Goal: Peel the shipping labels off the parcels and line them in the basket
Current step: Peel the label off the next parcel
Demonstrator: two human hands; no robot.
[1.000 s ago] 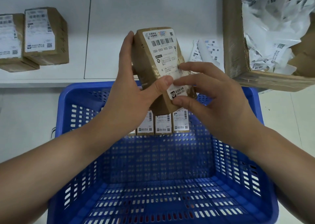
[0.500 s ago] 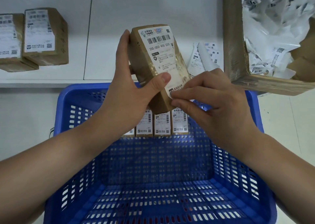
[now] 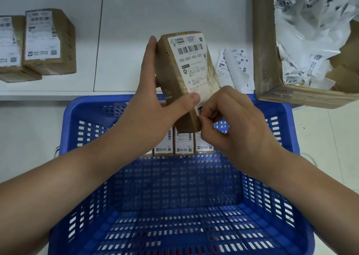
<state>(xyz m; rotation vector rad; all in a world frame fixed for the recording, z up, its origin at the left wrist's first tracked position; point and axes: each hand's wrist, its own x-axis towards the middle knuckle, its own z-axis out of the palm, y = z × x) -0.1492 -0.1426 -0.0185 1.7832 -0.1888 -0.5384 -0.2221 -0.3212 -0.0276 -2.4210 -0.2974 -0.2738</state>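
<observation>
The left hand (image 3: 155, 107) grips a brown parcel (image 3: 174, 83) above the far rim of the blue basket (image 3: 81, 118), fingers along the parcel's left side and thumb pressed on the lower part of its shipping label (image 3: 192, 64). A second ago the right hand (image 3: 233, 122) lay with fingers fairly straight across the label's lower half; half a second ago it had dropped to the bottom corner; it is now curled tight, fingertips pinching at the label's lower right edge near the parcel's bottom end. Over the same interval the parcel has tipped slightly, its top leaning further left. The label is seated flat over nearly its whole length; whether the corner has actually lifted is hidden by the fingers. In my judgement the work has passed from feeling for an edge to starting the peel, and this parcel's label is not yet off. Inside the basket, a row of parcels (image 3: 183, 144) stands against the far wall, each showing a white label, partly hidden by the hands. Two more labelled parcels (image 3: 48, 41) sit on the white surface (image 3: 126, 12) at far left, well apart from the work. Loose peeled labels (image 3: 233, 66) lie on the surface just beyond the held parcel, and a cardboard box (image 3: 266, 60) at right holds crumpled white backing waste. Risk noted: a hurried pull could tear the label.
</observation>
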